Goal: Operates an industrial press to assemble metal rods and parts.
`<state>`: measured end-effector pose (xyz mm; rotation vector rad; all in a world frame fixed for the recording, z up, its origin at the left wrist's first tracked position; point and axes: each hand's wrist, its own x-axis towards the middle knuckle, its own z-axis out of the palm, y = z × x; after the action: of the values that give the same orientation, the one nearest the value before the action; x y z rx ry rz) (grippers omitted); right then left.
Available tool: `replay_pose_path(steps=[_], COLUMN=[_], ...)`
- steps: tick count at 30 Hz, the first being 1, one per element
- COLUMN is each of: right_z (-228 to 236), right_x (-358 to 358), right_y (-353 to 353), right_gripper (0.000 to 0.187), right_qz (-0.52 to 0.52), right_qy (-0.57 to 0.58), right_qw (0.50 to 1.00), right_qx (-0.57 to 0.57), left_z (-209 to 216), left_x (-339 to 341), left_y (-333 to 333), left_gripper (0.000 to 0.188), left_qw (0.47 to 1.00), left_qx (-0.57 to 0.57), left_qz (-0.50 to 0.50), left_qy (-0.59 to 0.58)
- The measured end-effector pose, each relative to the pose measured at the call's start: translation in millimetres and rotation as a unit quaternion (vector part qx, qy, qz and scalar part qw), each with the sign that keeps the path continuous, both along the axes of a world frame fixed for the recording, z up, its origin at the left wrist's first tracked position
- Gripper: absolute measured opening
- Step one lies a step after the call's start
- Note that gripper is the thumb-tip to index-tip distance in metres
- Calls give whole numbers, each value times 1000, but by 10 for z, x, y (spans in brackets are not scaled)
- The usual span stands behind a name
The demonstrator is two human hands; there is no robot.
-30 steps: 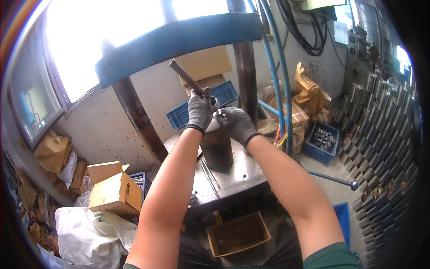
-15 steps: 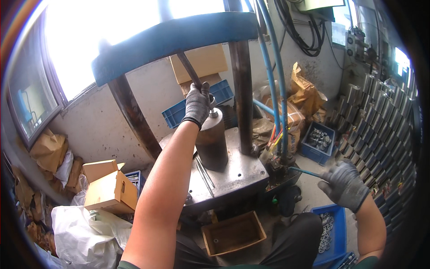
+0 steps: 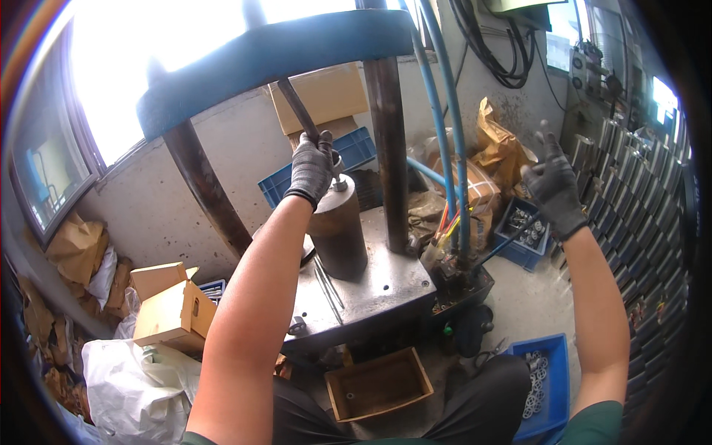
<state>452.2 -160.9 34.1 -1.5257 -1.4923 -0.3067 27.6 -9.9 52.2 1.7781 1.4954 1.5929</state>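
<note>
My left hand (image 3: 311, 169), in a grey glove, is closed round the lower end of a dark metal rod (image 3: 297, 106) slanting down from the press's blue crossbeam (image 3: 274, 50). Just below it stands a dark metal cylinder (image 3: 339, 241), upright on the steel press table (image 3: 389, 259); a bolt-like fitting (image 3: 340, 182) rises from its top, partly behind the glove. Gloved too, my right hand (image 3: 555, 185) is raised with fingers apart and holds nothing. A blue lever (image 3: 506, 243) slants up below it, apart from the hand.
Thin rods (image 3: 328, 285) lie on the press table. A wooden box (image 3: 378, 387) sits on the floor below. To the right are a blue tray (image 3: 549, 371) of metal rings, a blue bin (image 3: 521, 231) of parts and stacked metal tubes (image 3: 630, 215). Blue hoses (image 3: 458, 148) run beside the press post (image 3: 386, 148).
My right hand has let go of the blue lever and moved up, its fingers now spread. The lever's free end has risen. My left hand stays on the rod; the whole view has shifted slightly.
</note>
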Motion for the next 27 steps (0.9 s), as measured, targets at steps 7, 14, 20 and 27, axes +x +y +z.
replay_pose_path(steps=[7,14,20,27], right_z=[101,-119,-342,-295], right_x=[-4,93,100,-1], right_y=[232,-379,-1312,-1714], right_gripper=[35,11,16,40], right_qz=[-41,46,116,169], right_qy=[-117,-95,-150,-222], right_qw=[992,994,964,878], right_qx=[-23,-41,-184,-389], left_z=[130,201,147,198], left_x=[38,74,45,70], left_y=[73,132,33,55], left_gripper=[46,49,47,46], left_qw=[996,990,996,995], left_qx=[-37,-49,-47,-60], left_qz=[-15,-10,-21,-12], left_qy=[78,129,73,83])
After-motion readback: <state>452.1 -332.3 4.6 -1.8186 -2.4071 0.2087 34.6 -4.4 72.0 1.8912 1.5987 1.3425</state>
